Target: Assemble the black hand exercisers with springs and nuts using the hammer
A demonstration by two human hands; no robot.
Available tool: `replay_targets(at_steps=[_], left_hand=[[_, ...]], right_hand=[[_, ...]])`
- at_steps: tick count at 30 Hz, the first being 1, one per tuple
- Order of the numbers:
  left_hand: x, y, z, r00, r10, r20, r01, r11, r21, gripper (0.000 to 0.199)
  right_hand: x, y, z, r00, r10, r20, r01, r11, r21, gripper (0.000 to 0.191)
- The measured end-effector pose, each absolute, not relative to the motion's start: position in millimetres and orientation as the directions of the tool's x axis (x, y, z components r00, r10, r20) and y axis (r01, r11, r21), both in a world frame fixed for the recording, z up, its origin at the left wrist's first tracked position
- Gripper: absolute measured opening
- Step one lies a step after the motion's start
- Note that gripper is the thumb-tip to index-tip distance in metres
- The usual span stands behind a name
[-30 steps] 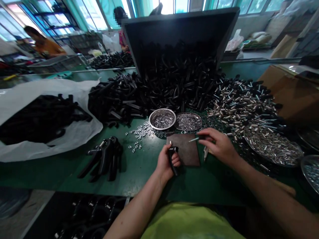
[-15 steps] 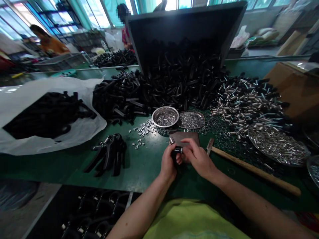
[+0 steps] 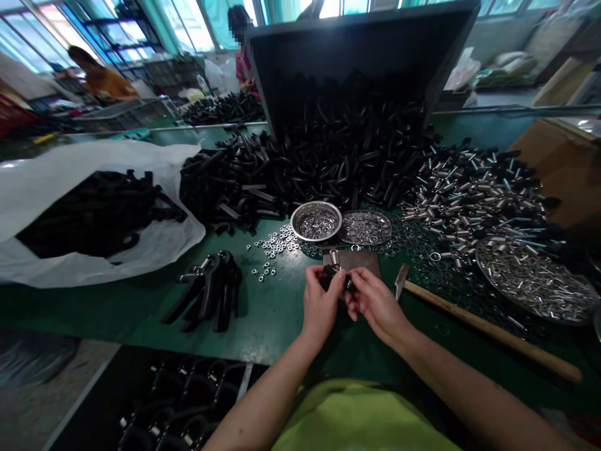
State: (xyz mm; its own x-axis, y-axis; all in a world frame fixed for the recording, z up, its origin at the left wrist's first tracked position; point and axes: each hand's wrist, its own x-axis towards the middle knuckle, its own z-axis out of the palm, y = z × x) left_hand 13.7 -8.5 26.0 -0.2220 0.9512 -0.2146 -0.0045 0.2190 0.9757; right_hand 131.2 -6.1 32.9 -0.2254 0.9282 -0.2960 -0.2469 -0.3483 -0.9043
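Note:
My left hand (image 3: 320, 304) is closed around a black plastic handle part, mostly hidden by the fingers. A metal coil spring (image 3: 334, 257) sticks up from it. My right hand (image 3: 378, 304) pinches the near right side of the same part, thumb and fingers together. Both hands are just in front of a flat metal plate (image 3: 369, 263) on the green bench. To the right lies a hammer (image 3: 488, 329) with a wooden handle. A small group of black hand grips (image 3: 209, 291) with springs stands to the left.
Behind are a steel bowl (image 3: 317, 205) of small metal parts, a shallow tray (image 3: 390, 235), and loose nuts (image 3: 282, 241). A heap of black handles (image 3: 328, 169) spills from a large bin (image 3: 366, 37). Right are springs with bolts (image 3: 469, 194); left, a white sack (image 3: 188, 250).
My hands have turned the black part, so the spring now stands more upright and in clearer view. The right fingers have come down from above it to its side. The whole view has shifted slightly.

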Motion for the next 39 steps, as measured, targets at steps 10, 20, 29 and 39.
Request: replay_targets(at_steps=[10, 20, 29, 39], left_hand=[[-4, 0, 5, -0.010, 1.000, 0.001, 0.551, 0.004, 0.834, 0.052], [-1, 0, 1, 0.252, 0.964, 0.089, 0.835, -0.263, 0.484, 0.057], [-1, 2, 0, 0.242, 0.967, 0.080, 0.856, -0.252, 0.451, 0.058], [0, 0, -2, 0.252, 0.964, 0.083, 0.881, -0.264, 0.392, 0.054]], right_hand=[[148, 92, 27, -0.297, 0.954, -0.036, 0.636, 0.169, -0.753, 0.024], [69, 210, 14, -0.374, 0.926, 0.056, 0.894, 0.376, -0.245, 0.020], [94, 177, 38, -0.391, 0.914, 0.113, 0.829, 0.402, -0.388, 0.030], [166, 63, 14, -0.569, 0.812, 0.131, 0.609, 0.524, -0.595, 0.015]])
